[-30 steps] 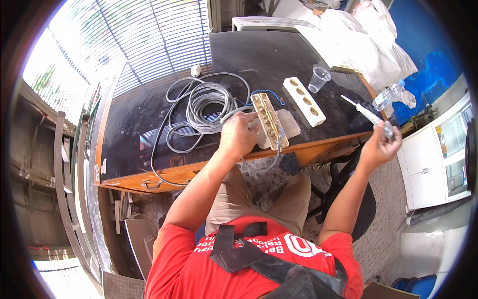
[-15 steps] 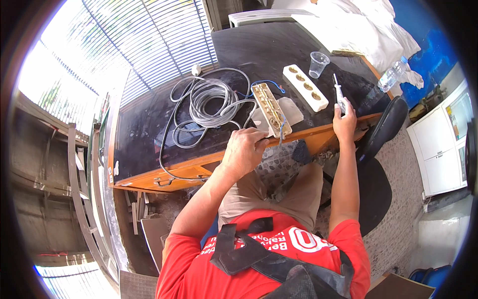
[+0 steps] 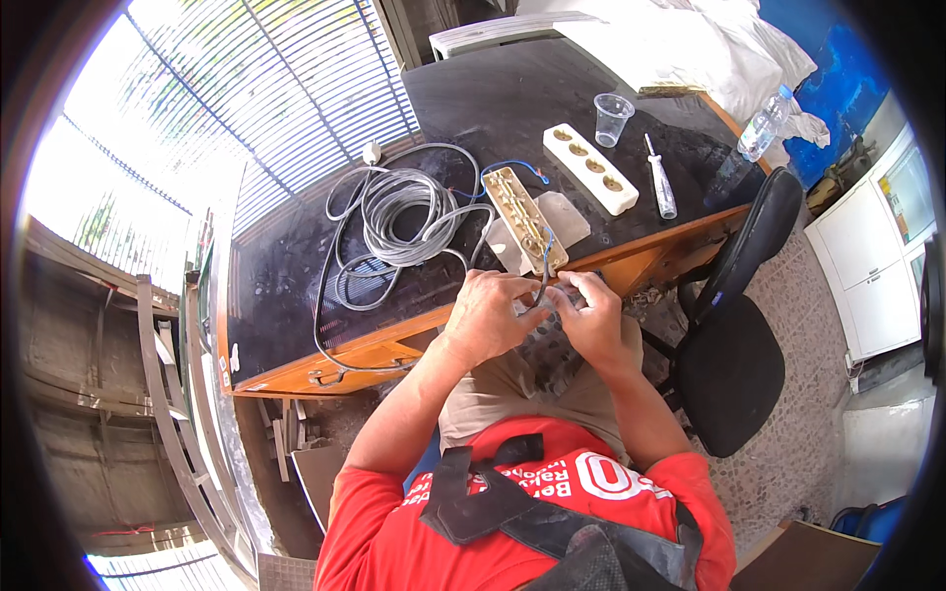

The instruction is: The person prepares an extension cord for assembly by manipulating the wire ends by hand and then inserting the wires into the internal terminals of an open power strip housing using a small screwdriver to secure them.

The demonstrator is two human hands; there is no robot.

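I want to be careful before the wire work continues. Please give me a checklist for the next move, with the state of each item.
1. Both hands on the cable end: left hand and right hand pinch the thin dark wires: ok.
2. Open beige socket strip base within reach: ok.
3. White-handled screwdriver on the black table: ok.
4. White socket cover set aside: ok.
5. Wire ends stripped: cannot tell.
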